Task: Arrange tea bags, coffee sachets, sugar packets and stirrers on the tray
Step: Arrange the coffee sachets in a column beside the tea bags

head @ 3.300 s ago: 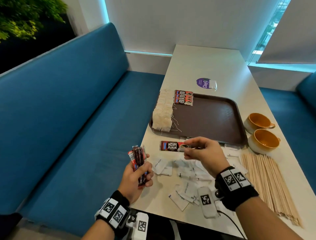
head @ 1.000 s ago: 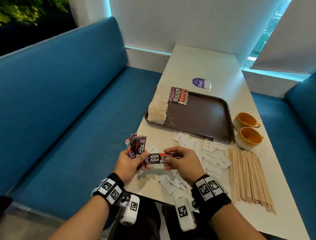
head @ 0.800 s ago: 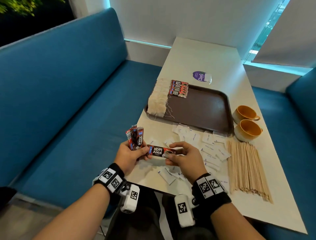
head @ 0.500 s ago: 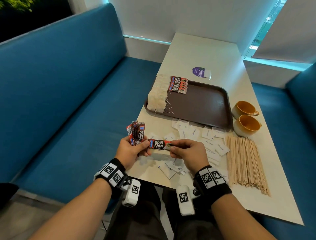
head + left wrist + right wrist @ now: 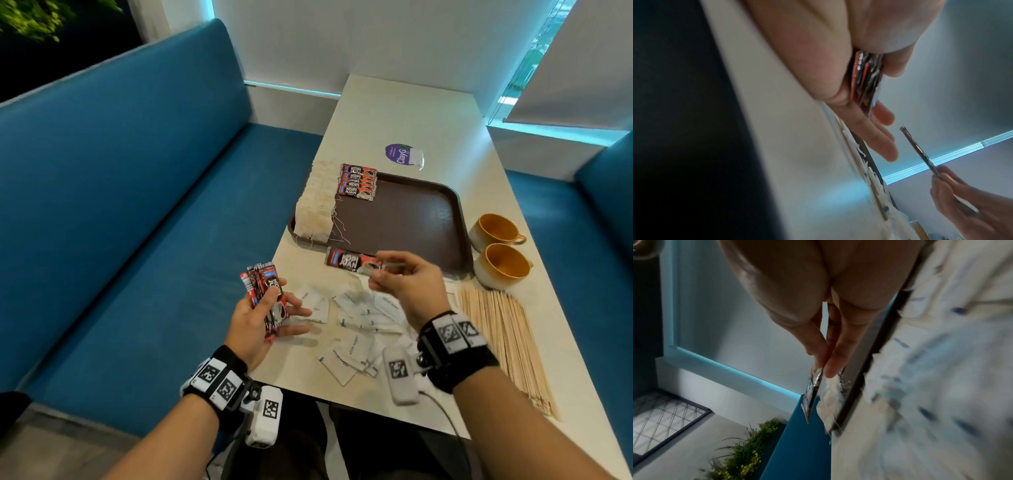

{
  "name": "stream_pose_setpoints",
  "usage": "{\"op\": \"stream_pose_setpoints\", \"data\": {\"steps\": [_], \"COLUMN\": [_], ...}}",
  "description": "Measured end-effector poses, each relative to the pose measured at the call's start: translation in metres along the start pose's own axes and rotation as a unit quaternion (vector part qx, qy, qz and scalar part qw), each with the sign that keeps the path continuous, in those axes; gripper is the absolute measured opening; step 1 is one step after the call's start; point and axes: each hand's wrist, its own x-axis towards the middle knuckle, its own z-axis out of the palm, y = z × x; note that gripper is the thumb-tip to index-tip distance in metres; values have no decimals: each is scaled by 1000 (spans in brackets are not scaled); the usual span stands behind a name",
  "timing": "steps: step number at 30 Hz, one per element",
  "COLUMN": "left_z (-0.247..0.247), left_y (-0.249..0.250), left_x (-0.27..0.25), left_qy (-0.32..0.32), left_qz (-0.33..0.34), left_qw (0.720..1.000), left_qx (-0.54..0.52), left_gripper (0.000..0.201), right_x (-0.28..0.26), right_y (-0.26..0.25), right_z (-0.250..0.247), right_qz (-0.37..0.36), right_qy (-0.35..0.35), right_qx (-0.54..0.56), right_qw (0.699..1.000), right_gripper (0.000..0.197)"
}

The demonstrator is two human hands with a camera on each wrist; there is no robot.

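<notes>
A: What is each hand doing?

B: The right hand (image 5: 407, 284) pinches one glossy foil coffee sachet (image 5: 352, 264) by its end, flat and long, in the air just short of the tray's near rim. The left hand (image 5: 255, 320) grips a fanned bundle of sachets (image 5: 265, 298), thumb across them, other fingers stretched out.

A: And the tray?

B: The brown tray (image 5: 407, 219), smooth with rounded corners, lies beyond the right hand. Papery tea bags (image 5: 317, 209) with loose strings line its left edge, with four sachets beside them at the far corner.

A: The rest?

B: White paper sugar packets (image 5: 352, 329) lie scattered between and under the hands. Thin wooden stirrers (image 5: 503, 339) lie right of the right wrist.
</notes>
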Motion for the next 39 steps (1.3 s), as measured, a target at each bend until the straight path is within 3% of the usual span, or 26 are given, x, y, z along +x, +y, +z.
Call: {"op": "stream_pose_setpoints", "data": {"steps": [7,10,12,16,22,29,39], "left_z": [10,6,1,-2,1,7,6], "left_y": [6,2,-1,-10,-8,-4,2], "left_x": [-7,-6,-5,1,11,8,7], "left_qy": [27,36,53,94,137,132,123], "left_qz": [0,-4,6,36,24,7,-14], "left_qw": [997,988,985,978,982,987,983], "left_qx": [68,153,165,182,130,88,136], "left_gripper": [31,31,25,31,31,19,21], "right_x": [118,162,184,217,251,278,287], "right_y": [-55,-65,-64,-47,-30,-20,-23], "right_z": [0,3,7,20,34,43,46], "right_qz": [-51,-19,6,35,101,70,88], "right_qy": [34,44,37,23,17,66,64], "right_qx": [-5,-1,-11,-66,-138,-318,-351], "right_qw": [998,999,999,997,985,943,930], "right_gripper": [29,27,25,26,20,19,22]}}
